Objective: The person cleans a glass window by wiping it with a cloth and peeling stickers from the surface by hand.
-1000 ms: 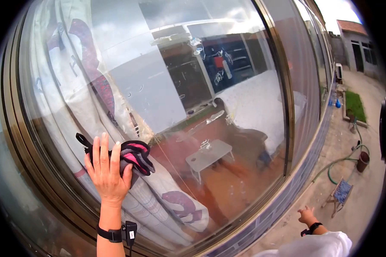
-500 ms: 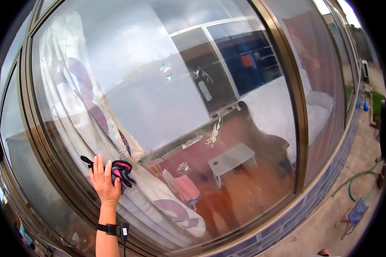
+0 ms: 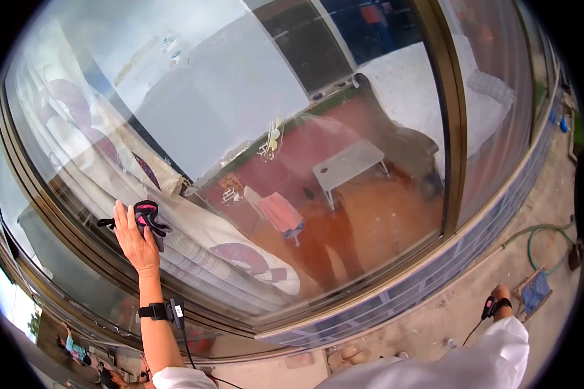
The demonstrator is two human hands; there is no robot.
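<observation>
My left hand (image 3: pixel 135 245) lies with fingers stretched over a bunched black, grey and pink cloth (image 3: pixel 150 215), pressing it to the large window pane (image 3: pixel 253 188). The cloth sticks out on both sides of the fingers, and a black loop trails to the left. Beside it runs the brown metal window frame (image 3: pixel 61 223); a pale patterned curtain (image 3: pixel 194 249) hangs behind the glass. My right hand (image 3: pixel 501 292) is low at the right, away from the window, its fingers hidden from view. A strapped device sits on each wrist.
Below the window is a blue-grey tiled ledge (image 3: pixel 383 305). At right on the ground stand a stool with blue webbing (image 3: pixel 536 292) and a green hose (image 3: pixel 532 249). Shoes (image 3: pixel 349 355) lie near my feet. Another person (image 3: pixel 76 350) shows at lower left.
My view has tilted downward, and my right arm and white clothing have come into sight. In the picture, my left hand and the cloth sit slightly further left and higher, still against the glass.
</observation>
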